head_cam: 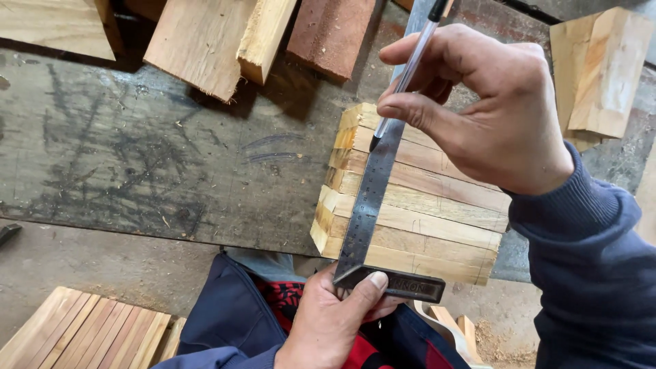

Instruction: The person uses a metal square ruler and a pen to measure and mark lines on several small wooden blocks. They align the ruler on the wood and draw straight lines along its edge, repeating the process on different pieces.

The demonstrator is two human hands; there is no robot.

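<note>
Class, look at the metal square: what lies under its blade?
The blade of the metal square lies across a row of wooden slats packed side by side. The strip of slat surface beneath the blade is covered.

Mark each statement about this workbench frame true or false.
1. The right hand holds a pen. True.
2. The pen tip touches the try square's blade near the wood strips' far end. True.
3. The left hand holds a hammer. False: its thumb presses the try square's stock.
4. The wood strips lie scattered apart. False: they lie side by side, touching.
5. The square's blade lies across the strips. True.
</note>
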